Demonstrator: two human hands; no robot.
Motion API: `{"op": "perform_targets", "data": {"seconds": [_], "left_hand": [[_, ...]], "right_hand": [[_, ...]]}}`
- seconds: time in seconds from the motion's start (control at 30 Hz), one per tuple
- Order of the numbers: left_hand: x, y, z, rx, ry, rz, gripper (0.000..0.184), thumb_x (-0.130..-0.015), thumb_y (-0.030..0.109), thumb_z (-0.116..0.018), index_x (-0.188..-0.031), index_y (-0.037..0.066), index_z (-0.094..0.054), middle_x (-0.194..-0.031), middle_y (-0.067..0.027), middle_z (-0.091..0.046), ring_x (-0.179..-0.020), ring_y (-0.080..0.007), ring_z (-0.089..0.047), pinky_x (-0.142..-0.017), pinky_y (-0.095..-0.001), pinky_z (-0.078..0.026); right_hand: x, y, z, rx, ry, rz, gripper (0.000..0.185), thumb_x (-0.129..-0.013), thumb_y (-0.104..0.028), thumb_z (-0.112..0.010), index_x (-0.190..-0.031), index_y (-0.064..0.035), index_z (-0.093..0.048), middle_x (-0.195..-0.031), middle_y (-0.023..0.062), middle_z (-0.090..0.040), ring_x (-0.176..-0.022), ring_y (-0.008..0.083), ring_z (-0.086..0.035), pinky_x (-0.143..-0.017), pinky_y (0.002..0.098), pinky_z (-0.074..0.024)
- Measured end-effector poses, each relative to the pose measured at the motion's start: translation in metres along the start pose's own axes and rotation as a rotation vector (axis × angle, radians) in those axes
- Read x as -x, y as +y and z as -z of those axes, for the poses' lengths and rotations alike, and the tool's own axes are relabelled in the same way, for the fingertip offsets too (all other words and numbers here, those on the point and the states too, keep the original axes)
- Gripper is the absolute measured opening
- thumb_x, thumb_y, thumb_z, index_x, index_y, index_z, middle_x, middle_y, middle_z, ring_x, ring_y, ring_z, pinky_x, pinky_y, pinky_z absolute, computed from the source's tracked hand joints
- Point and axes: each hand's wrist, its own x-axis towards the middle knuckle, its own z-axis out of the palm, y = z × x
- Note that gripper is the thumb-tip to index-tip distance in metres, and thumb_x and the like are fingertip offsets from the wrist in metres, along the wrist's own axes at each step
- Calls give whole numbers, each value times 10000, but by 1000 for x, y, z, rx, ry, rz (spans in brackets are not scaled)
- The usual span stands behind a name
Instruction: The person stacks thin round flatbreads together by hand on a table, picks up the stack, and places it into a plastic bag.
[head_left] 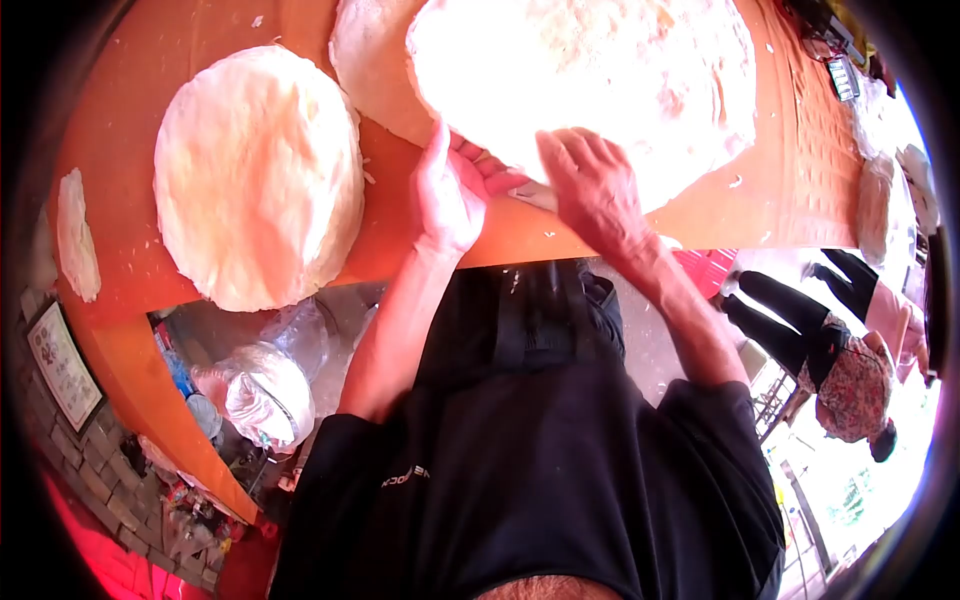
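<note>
"What is lying on the left?"

"One narrow pale strip (pixel 78 236) is resting on the orange tabletop (pixel 110 130), and beside it one round flatbread (pixel 258 180), uneven and floury-looking, is lying flat."

"Any containers?"

"Below the table, one white plastic bag (pixel 268 395) is bulging, its contents unclear; one crumpled clear bag (pixel 300 335) is sitting against it."

"And the middle?"

"One partly covered round (pixel 372 75) is showing from under a larger, layered-looking round (pixel 640 90), which is glaring white. Two bare hands are working at its near edge. The left hand (pixel 452 195) is turning palm up, thumb standing apart from the fingers, fingertips reaching toward a small flap (pixel 533 194). The right hand (pixel 592 185) is curling its fingers at the edge; blur and glare are hiding whether they are pinching anything."

"Further right?"

"One red slatted plastic item (pixel 706 268) is showing beneath the table edge. Beyond it, two people are standing, one in a patterned top (pixel 855 385)."
</note>
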Motion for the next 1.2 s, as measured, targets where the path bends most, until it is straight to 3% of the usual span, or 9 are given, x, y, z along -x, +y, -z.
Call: {"op": "perform_targets", "data": {"seconds": [0.1,0.13,0.27,0.43,0.57,0.63,0.77,0.93,1.2], "left_hand": [[-4,-2,12,-126,56,43,523,-973,432,-404,-1269,1,-434,-1122,-182,-599,-1015,-324,-618,-837,-433,-528],[-3,-2,14,-286,180,40,515,-962,424,-436,-1235,-12,-468,-1081,-189,-603,-966,-330,-630,-845,-419,-514],[17,1,21,-552,299,54,359,-951,230,-515,-1207,-21,-493,-1034,-153,-607,-901,-253,-640,-792,-343,-528],[21,-8,26,-511,427,63,315,-917,99,-566,-1190,-36,-488,-969,-142,-627,-906,-251,-652,-798,-340,-551],[26,-9,28,-299,356,111,261,-921,128,-587,-1116,-25,-505,-976,-158,-647,-891,-255,-664,-784,-336,-560],[24,-12,29,-289,358,95,253,-919,134,-591,-1100,-21,-506,-966,-159,-652,-873,-249,-667,-775,-335,-561],[28,-20,15,-394,345,26,245,-908,159,-615,-1051,-13,-515,-935,-151,-661,-836,-245,-675,-767,-324,-559],[18,-24,10,-540,355,171,124,-889,157,-621,-861,39,-595,-737,-80,-655,-523,-122,-595,-462,-222,-458],[12,-13,11,-515,276,133,79,-888,139,-582,-890,60,-592,-781,-67,-658,-552,-136,-609,-469,-211,-465]], "right_hand": [[-28,32,33,626,-343,-48,76,-826,-126,-537,-859,-168,-591,-658,24,-592,-564,166,-602,-468,278,-470],[-51,54,66,488,-445,-120,199,-862,-103,-525,-1023,-107,-642,-819,83,-664,-663,225,-645,-573,317,-515],[-94,38,156,460,-56,-245,192,-835,-55,-511,-965,-90,-648,-821,105,-665,-691,259,-646,-605,355,-518],[-54,31,80,395,-252,-143,198,-802,4,-495,-893,-69,-655,-823,132,-668,-727,301,-646,-646,404,-523],[-16,49,26,260,-532,-207,108,-767,-30,-525,-786,-62,-626,-754,141,-636,-740,322,-634,-642,426,-508],[-7,48,39,123,-308,-179,99,-738,-29,-541,-773,-44,-633,-760,128,-648,-753,310,-635,-624,408,-510],[16,35,41,21,-281,-194,147,-724,-1,-541,-814,-31,-654,-765,120,-641,-792,297,-629,-665,400,-517],[15,25,39,30,-276,-203,188,-708,8,-553,-864,-26,-652,-839,135,-653,-824,300,-625,-694,386,-527],[25,14,33,-65,-225,-232,261,-730,-45,-640,-990,-17,-645,-982,159,-650,-952,340,-603,-802,401,-504]]}}
